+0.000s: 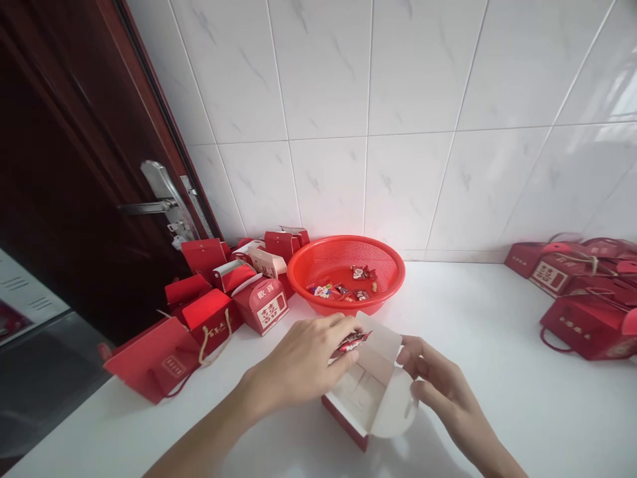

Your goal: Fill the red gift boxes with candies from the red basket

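Note:
A small red paper candy box [365, 392] stands opened on the white table, its white inside and raised flaps facing up. Over its far left edge, my left hand [313, 355] is closed on red-wrapped candies [353, 341]. My right hand [435, 378] grips the box's right-hand flaps between thumb and fingers. Just beyond the box sits a red plastic basket [347, 309], with several wrapped candies [362, 273] in its bottom. The inside of the box that shows is bare; its near left part is partly behind my left hand.
Several red gift boxes [206, 315], some with lids up and cord handles, crowd the table's left side. More closed red boxes [590, 325] stand at the right. Behind rises a tiled wall [328, 186]; a dark door with a metal handle [166, 199] is at the left.

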Available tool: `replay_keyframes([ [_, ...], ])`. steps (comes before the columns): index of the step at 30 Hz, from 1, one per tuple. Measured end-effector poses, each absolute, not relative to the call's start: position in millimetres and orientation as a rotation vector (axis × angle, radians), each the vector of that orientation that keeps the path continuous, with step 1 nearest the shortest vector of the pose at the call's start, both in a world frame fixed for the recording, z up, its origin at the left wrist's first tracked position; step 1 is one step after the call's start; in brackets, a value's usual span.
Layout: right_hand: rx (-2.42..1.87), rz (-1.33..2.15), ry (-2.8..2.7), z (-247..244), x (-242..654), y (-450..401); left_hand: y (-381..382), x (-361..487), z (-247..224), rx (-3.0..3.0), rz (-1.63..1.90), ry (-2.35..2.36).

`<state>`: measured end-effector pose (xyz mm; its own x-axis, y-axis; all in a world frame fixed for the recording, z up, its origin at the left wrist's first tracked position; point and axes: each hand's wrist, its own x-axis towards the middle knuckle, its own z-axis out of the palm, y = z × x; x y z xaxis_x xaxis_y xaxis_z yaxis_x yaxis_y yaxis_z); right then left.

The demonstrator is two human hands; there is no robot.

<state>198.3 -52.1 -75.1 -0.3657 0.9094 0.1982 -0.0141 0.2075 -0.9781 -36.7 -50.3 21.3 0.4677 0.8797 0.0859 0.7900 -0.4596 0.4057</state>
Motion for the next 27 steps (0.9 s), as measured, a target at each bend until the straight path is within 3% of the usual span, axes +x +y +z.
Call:
replay_keyframes([
  [27,-0.901,1.368,-1.735,-77,201,-50,-37,-46,18,2.408,0.49,1.435],
])
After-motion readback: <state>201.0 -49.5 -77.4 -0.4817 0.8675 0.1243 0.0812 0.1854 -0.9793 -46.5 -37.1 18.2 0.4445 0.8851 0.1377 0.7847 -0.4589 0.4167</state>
